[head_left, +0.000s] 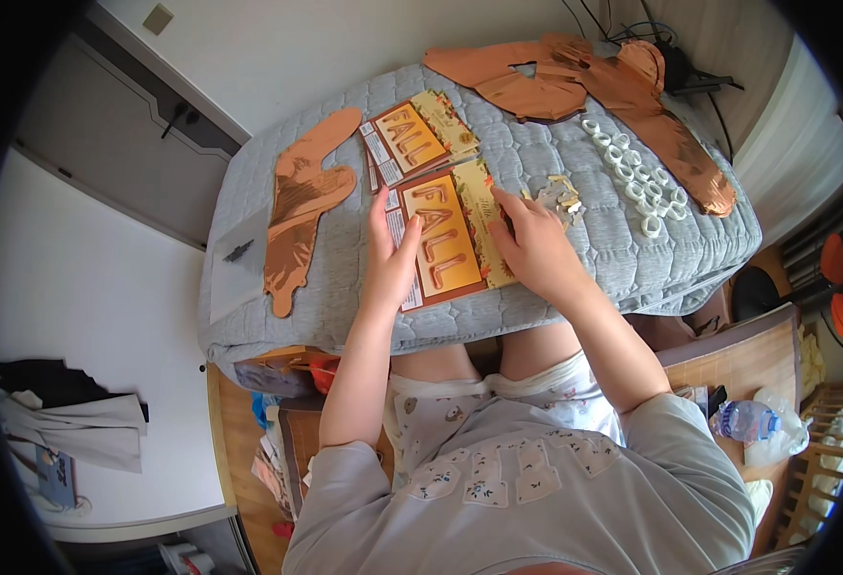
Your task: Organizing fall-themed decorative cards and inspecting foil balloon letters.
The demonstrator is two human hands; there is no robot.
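Note:
A flat printed card package (445,235) in orange and yellow, with balloon-like letters on its front, lies in front of me near the bed's edge. My left hand (391,254) holds its left side, the thumb over the front and the fingers along the edge. At its right side my right hand (536,244) grips the edge, thumb and forefinger on the card. What the undersides of my fingers do is hidden. Just beyond, several similar packages (410,139) lie in a loose stack. Small gold and white scraps (565,198) lie just past my right hand.
Flat copper foil balloons lie at left (307,196) and far right (632,91) on the grey quilted mattress (345,278). Several small white rolls (642,182) stand in rows. A clear plastic sheet (238,278) bears a dark piece. Right of me, a bottle (742,420) lies lower down.

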